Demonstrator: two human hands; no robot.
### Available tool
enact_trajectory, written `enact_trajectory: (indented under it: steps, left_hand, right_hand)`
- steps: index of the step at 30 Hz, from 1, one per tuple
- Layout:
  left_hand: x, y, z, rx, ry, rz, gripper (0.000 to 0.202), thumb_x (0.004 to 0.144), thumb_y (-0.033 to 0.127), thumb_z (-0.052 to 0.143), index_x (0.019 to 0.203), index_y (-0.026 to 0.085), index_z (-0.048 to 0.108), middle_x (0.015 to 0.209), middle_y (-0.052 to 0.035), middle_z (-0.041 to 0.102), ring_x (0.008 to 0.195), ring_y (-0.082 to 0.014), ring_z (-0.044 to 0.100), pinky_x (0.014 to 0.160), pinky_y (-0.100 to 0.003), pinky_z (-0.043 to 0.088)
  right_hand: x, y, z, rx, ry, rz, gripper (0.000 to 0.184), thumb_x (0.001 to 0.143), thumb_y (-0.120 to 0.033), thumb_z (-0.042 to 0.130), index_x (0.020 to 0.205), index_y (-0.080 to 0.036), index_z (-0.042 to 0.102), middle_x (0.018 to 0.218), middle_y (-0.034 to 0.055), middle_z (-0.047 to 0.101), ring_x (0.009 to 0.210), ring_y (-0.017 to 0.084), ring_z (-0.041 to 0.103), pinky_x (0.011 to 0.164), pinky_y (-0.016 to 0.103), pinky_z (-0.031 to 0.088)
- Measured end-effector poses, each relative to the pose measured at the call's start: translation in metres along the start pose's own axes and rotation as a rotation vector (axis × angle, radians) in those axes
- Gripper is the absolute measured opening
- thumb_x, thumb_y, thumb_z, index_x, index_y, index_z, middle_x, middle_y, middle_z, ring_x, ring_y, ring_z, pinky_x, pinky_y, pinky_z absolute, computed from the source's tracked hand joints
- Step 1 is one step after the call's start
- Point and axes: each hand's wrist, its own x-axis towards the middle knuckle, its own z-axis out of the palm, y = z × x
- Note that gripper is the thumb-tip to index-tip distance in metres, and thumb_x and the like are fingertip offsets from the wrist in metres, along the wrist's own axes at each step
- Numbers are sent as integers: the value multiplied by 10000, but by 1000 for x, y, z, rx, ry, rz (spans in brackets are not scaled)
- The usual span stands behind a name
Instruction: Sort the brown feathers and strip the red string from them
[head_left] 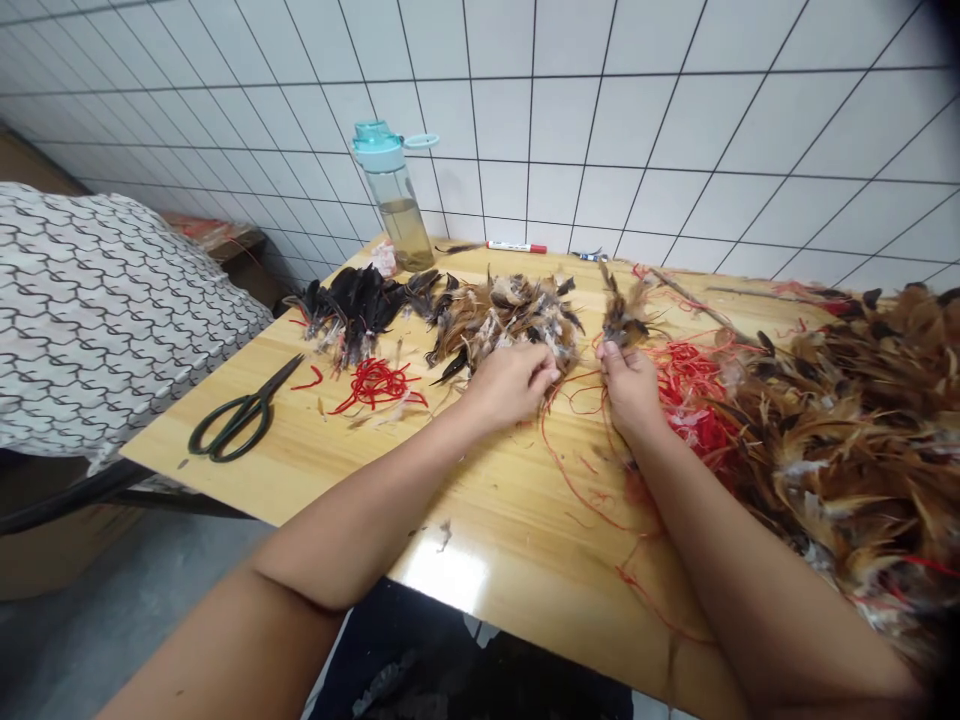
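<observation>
My right hand [631, 388] pinches the base of a small bunch of brown and dark feathers [624, 308], which points up and away from me. My left hand [510, 384] is closed in a pinch beside a pile of brown, white and black feathers [517, 305]. Thin red string [562, 470] runs from its fingertips, with a strand reaching across toward my right hand. What exactly lies between the left fingertips is partly hidden. A tangle of red string [694, 390] lies right of my right hand.
A large heap of brown feathers [847, 420] covers the table's right side. At left are black feather bunches [356, 305], cut red strings [379, 385] and dark-handled scissors [244, 410]. Behind stand a water bottle [401, 215] and a red marker [516, 247] against the tiled wall.
</observation>
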Motion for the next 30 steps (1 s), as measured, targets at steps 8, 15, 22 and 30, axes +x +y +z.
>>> enact_trajectory:
  steps: [8, 15, 22, 30]
  left_hand:
    - [0, -10, -20, 304, -74, -37, 135, 829, 172, 522, 862, 201, 650, 876, -41, 647, 824, -181, 598, 760, -299, 457]
    - [-11, -23, -14, 393, -203, -64, 145, 811, 225, 598, 936, 187, 661, 957, -79, 642, 926, -224, 605, 839, -338, 479]
    - [-12, -21, -6, 400, -164, -109, 163, 833, 215, 574, 976, 169, 637, 1036, -113, 635, 1005, -260, 590, 899, -393, 472]
    - [-9, -29, -16, 318, -113, 23, 116, 828, 127, 502, 808, 171, 607, 875, -67, 639, 893, -202, 578, 857, -339, 444]
  right_hand:
    - [16, 18, -25, 11, 251, 122, 349, 819, -529, 512, 711, -199, 546, 691, 12, 584, 708, 169, 550, 744, 329, 437]
    - [14, 20, -25, -69, 206, 52, 313, 821, -474, 506, 710, -192, 585, 665, 3, 595, 679, 163, 523, 717, 315, 410]
    - [3, -3, -16, -202, 118, -39, 231, 818, -357, 466, 679, -210, 577, 697, 31, 615, 702, 191, 546, 704, 324, 410]
    - [-11, -29, 2, -253, -54, -176, 173, 787, -271, 439, 680, -221, 565, 710, 62, 628, 719, 222, 587, 697, 341, 448]
